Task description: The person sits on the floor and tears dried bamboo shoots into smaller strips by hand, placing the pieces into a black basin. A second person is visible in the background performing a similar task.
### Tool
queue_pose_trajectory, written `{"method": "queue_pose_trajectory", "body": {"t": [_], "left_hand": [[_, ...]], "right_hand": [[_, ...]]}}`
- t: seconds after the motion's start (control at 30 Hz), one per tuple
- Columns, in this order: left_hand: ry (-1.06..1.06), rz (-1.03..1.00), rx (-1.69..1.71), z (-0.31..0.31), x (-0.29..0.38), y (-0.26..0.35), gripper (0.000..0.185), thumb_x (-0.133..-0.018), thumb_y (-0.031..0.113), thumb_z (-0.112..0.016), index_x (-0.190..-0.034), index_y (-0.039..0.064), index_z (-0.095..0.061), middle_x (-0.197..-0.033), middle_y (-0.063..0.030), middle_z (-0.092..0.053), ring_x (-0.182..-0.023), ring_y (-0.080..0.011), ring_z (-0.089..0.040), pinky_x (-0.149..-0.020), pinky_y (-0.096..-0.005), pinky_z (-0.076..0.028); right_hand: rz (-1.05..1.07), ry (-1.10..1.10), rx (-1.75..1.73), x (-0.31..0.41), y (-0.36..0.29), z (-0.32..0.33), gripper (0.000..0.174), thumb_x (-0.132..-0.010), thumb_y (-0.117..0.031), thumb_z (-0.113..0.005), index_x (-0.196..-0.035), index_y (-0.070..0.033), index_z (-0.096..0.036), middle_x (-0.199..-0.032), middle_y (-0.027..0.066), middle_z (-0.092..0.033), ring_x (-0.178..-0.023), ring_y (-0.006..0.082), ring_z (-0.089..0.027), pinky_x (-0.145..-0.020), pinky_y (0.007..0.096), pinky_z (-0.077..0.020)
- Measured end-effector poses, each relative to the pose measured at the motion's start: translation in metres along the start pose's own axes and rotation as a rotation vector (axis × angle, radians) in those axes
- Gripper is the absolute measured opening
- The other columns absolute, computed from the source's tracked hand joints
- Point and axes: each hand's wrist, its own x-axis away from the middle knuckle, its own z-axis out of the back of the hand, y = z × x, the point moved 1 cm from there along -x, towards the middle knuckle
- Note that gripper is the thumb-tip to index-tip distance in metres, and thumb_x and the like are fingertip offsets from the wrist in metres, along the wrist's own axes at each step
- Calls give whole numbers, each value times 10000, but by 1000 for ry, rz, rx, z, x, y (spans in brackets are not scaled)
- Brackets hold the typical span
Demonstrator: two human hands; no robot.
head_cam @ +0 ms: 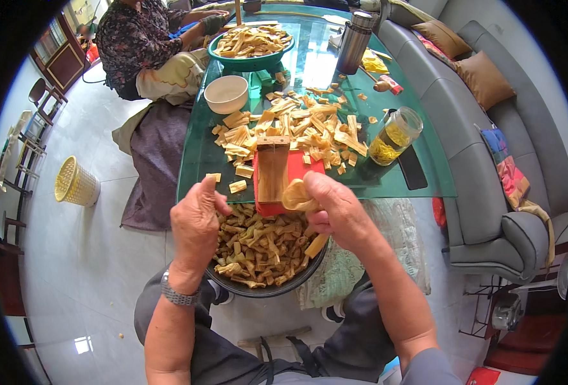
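My right hand [334,209] grips a pale yellow, fibrous strip [297,196]; one part bends into a loop at the fingertips, and a flat end sticks out below the fist. To the left, my left hand [195,226] is raised with its thumb up. A small yellow piece shows at its thumb tip, but whether it is held is unclear. Below both hands, a black basin [264,291] holds many folded or knotted strips [264,245]. Between the hands, a wooden block with a crosspiece [273,173] lies on red cloth [305,163] at the table edge.
Loose cut strips [308,125] cover part of the glass table [200,139]. Around them are a white bowl [226,95], heaped green basin [251,63], steel flask [355,43], glass jar [395,136] and phone [412,168]. A person [142,53] sits at left; a grey sofa [438,101] lines the right.
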Motion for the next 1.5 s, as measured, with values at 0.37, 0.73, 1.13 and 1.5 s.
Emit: {"method": "queue_pose_trajectory", "body": {"t": [0.37, 0.73, 1.13, 1.5], "left_hand": [[-284, -86, -3, -23, 29, 36, 287, -931, 223, -793, -890, 15, -599, -765, -61, -639, -695, -111, -570, -631, -289, -491], [-271, 362, 438, -10, 27, 34, 337, -1069, 273, -605, -796, 86, -542, -703, 40, -522, -626, -51, -492, -573, -221, -414], [-204, 369, 681, 27, 13, -13, 341, -1091, 371, -528, -882, 102, -503, -754, 4, -499, -683, -112, -525, -653, -279, -468], [-714, 341, 465, -51, 51, 24, 257, -1064, 197, -598, -1233, 16, -527, -1011, -39, -649, -933, -124, -639, -860, -282, -527]], "right_hand": [[145, -116, 271, -2, 25, -17, 320, -1097, -374, -524, -975, -86, -589, -754, -44, -516, -642, 52, -490, -565, 226, -421], [-16, -98, 127, -1, 19, -7, 529, -1095, -571, -357, -1101, -92, -584, -741, -55, -482, -606, 36, -376, -548, 204, -331], [75, -143, 434, 7, 20, -7, 272, -1062, -322, -613, -993, -69, -685, -827, -63, -592, -737, 32, -505, -652, 226, -442], [361, -26, 98, -11, 41, -21, 213, -1012, -166, -674, -1155, -11, -706, -1259, 105, -655, -1156, 178, -626, -1022, 309, -488]]}}
